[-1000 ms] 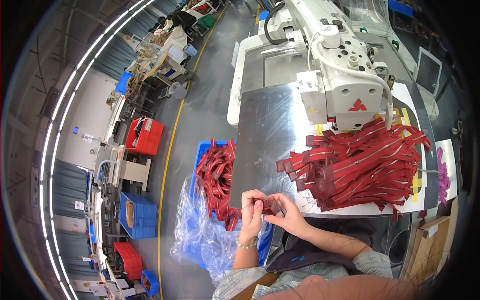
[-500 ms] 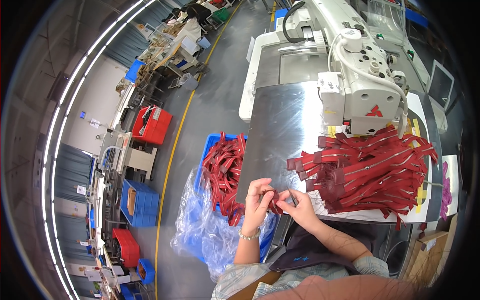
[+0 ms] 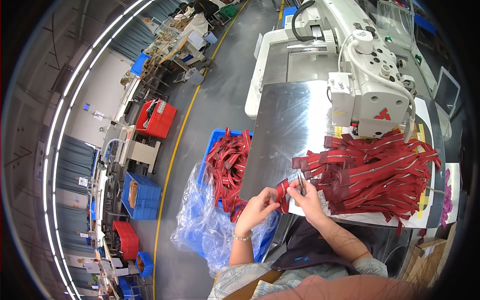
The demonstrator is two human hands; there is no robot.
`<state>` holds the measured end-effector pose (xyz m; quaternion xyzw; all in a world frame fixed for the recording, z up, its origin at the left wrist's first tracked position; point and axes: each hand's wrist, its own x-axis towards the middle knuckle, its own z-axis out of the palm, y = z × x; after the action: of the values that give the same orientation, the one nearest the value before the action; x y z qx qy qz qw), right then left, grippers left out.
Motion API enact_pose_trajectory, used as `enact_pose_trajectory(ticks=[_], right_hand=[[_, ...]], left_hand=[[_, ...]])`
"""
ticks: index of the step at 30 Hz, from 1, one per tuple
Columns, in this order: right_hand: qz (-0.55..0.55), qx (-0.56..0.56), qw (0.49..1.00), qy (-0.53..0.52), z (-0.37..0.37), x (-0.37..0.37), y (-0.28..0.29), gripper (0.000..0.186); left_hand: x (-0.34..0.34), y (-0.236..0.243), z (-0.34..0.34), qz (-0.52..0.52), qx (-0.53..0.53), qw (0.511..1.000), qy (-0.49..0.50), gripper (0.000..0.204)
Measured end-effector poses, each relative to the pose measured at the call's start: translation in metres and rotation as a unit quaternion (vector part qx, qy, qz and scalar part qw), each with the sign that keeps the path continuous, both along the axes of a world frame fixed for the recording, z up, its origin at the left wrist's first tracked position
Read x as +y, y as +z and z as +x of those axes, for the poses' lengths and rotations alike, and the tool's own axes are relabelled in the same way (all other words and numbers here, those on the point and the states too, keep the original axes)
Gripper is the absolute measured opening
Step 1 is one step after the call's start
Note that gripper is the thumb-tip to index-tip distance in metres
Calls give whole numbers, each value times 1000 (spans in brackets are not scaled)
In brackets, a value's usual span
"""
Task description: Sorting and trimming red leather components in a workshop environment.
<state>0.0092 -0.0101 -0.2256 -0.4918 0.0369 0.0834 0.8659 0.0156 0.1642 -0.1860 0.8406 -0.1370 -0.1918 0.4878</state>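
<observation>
My left hand [image 3: 257, 210] is curled at the lower edge of a red zipper strip [image 3: 283, 195], fingers pinched on it at the metal table's [image 3: 275, 125] front edge. My right hand [image 3: 307, 200] grips small dark thread snips [image 3: 301, 184] upright, its thumb against the same strip. To the right, a large pile of red zippers [image 3: 370, 180] with darker square tabs and metal teeth lies beneath the head of a white sewing machine [image 3: 375, 100]. Left of the table, more red zippers [image 3: 227, 165] fill a blue tub [image 3: 207, 146] draped with clear plastic [image 3: 190, 225].
Across the aisle with a yellow line [image 3: 175, 145] stand red bins [image 3: 155, 120], blue crates [image 3: 140, 197] and workbenches [image 3: 182, 47], a person in dark clothing [image 3: 202, 7] at the far end. A cardboard box [image 3: 425, 255] is at lower right.
The held strip now shows more fully, hanging upright between my hands. My right hand has moved slightly right and up with the snips. The whole scene has shifted rightward in view.
</observation>
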Motion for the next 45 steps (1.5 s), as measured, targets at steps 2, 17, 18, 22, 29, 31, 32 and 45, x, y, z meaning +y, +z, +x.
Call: enact_pose_trajectory(ticks=[2,17,18,22,29,31,32,45], right_hand=[[34,51,998,25,0,0,1,9],[83,70,993,56,-10,27,-5,36],[41,52,996,54,-10,24,-9,36],[-43,-14,999,24,-14,21,-13,36],[-164,-43,979,118,-21,8,-10,33],[-211,-83,968,105,-24,5,4,28],[-212,-82,968,105,-24,2,4,28],[-160,-48,981,98,-24,-21,9,16]], left_hand=[[3,-3,-2,43,-27,997,61,16],[6,4,0,40,-63,983,167,18],[7,6,1,40,-62,983,166,18],[6,15,5,61,-116,984,123,8],[20,4,8,63,-99,985,124,9],[23,6,8,90,-116,985,94,9],[24,7,9,115,-134,982,61,8],[40,-13,12,-34,0,982,187,16]])
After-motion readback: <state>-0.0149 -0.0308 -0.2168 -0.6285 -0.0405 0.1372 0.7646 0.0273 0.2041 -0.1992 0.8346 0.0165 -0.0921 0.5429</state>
